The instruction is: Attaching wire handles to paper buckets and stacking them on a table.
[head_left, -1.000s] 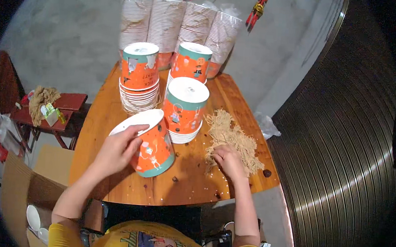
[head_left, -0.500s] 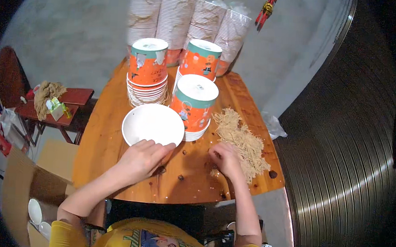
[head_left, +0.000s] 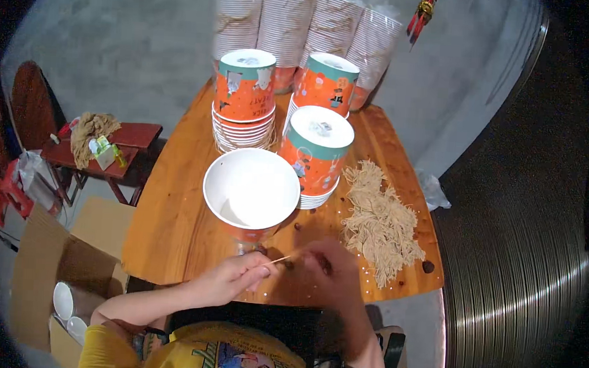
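An open white-lined orange paper bucket point(head_left: 251, 190) stands upright on the wooden table point(head_left: 173, 211) in front of me. Just below it, my left hand point(head_left: 233, 279) and my right hand point(head_left: 326, 269) meet near the table's front edge and pinch a thin tan string point(head_left: 284, 257) stretched between them. A heap of tan strings point(head_left: 380, 222) lies to the right of my right hand. A few small dark beads point(head_left: 427, 265) are scattered near it.
Three stacks of upside-down orange buckets point(head_left: 246, 91) stand behind the open one. Wrapped sleeves of buckets point(head_left: 296, 24) lean at the far edge. A small red side table point(head_left: 113, 151) and a cardboard box point(head_left: 43, 271) are on the left.
The bucket went from tilted in my left hand to standing upright on the table. Both hands have let go and come together at the front edge, holding a string.
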Action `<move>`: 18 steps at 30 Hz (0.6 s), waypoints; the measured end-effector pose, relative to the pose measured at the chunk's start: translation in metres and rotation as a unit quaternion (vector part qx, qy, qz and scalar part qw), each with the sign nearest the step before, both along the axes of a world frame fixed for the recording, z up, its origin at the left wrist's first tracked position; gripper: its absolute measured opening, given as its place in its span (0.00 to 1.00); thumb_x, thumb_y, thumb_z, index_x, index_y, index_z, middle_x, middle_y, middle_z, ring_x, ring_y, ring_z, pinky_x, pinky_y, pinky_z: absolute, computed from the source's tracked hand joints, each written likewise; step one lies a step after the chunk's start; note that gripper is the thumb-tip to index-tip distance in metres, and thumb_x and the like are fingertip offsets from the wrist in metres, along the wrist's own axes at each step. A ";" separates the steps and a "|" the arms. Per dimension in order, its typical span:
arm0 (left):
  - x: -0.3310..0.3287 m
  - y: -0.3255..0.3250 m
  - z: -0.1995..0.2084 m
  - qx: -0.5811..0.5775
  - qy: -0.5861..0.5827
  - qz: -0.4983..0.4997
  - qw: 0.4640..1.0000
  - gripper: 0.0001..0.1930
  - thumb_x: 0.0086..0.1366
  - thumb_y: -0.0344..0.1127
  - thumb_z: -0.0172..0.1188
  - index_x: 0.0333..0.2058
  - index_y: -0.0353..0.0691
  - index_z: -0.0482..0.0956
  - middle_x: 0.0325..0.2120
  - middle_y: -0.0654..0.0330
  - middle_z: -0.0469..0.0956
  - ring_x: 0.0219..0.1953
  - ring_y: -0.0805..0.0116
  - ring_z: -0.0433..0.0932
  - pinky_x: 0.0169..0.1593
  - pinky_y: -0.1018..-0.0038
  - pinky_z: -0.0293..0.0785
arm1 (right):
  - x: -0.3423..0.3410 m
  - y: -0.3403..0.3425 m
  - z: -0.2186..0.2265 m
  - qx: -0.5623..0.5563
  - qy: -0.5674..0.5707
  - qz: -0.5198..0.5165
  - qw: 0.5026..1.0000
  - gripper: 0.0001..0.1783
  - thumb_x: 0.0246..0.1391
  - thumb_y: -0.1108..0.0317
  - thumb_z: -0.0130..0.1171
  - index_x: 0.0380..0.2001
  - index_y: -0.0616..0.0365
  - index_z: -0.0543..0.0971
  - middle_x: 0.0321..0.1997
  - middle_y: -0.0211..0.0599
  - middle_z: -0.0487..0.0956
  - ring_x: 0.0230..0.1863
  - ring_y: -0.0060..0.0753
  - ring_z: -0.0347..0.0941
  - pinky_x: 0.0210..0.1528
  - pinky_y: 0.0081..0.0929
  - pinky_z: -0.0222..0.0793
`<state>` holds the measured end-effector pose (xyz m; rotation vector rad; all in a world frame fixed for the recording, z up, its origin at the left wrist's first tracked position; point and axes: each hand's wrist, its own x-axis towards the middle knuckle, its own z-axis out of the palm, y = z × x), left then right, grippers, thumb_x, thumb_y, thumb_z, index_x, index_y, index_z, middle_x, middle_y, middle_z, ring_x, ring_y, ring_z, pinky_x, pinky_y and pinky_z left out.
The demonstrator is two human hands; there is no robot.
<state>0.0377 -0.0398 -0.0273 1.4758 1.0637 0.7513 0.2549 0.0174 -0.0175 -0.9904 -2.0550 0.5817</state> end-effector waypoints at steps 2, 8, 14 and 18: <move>-0.005 -0.001 0.003 0.009 0.025 0.014 1.000 0.11 0.70 0.38 0.46 0.40 0.37 0.72 0.26 0.61 0.74 0.29 0.70 0.74 0.34 0.73 0.71 | 0.007 0.004 -0.013 -0.039 0.023 -0.041 0.998 0.08 0.48 0.69 0.62 0.33 0.58 0.77 0.26 0.31 0.74 0.24 0.22 0.69 0.26 0.23 0.65; -0.024 0.000 0.000 0.252 0.292 0.067 0.920 0.09 0.66 0.40 0.52 0.39 0.42 0.73 0.21 0.54 0.74 0.27 0.55 0.77 0.31 0.65 0.73 | 0.018 0.021 -0.033 0.091 -0.113 -0.064 0.987 0.11 0.52 0.67 0.57 0.40 0.58 0.76 0.38 0.37 0.77 0.39 0.28 0.73 0.39 0.27 0.67; 0.001 0.008 0.019 0.476 0.344 0.019 0.809 0.07 0.60 0.37 0.57 0.27 0.42 0.70 0.16 0.62 0.70 0.21 0.62 0.72 0.30 0.69 0.68 | -0.020 -0.011 -0.037 -0.194 0.176 0.151 0.953 0.12 0.57 0.70 0.51 0.43 0.62 0.74 0.43 0.38 0.77 0.44 0.29 0.73 0.45 0.28 0.68; 0.009 0.017 0.029 0.521 0.378 0.006 0.765 0.09 0.57 0.38 0.59 0.28 0.41 0.70 0.23 0.60 0.67 0.29 0.62 0.69 0.36 0.70 0.66 | -0.018 -0.009 -0.036 -0.215 0.158 0.089 0.960 0.08 0.57 0.68 0.53 0.36 0.60 0.73 0.30 0.34 0.74 0.31 0.27 0.70 0.36 0.28 0.68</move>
